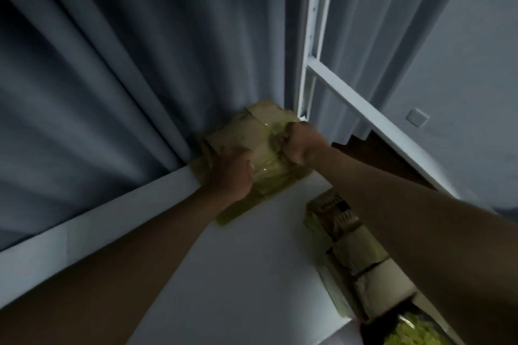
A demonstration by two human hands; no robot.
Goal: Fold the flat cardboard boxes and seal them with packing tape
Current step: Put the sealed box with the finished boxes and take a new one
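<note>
A small cardboard box (246, 136) stands at the far corner of the white table (238, 260), pressed against the curtain. Glossy yellowish packing tape (269, 173) runs over its top and down its near side. My left hand (232, 173) grips the box's near left side. My right hand (301, 144) is a closed fist on the taped top right part; whether it holds a tape roll is hidden. A second box (353, 244), with flaps and printing, lies on the table under my right forearm.
Grey curtains (112, 78) hang close behind the table. A white metal frame (311, 59) with a slanted bar stands at the right. A bag of yellow-green material (409, 330) sits at the bottom right. A wall switch (417, 117) is on the right wall.
</note>
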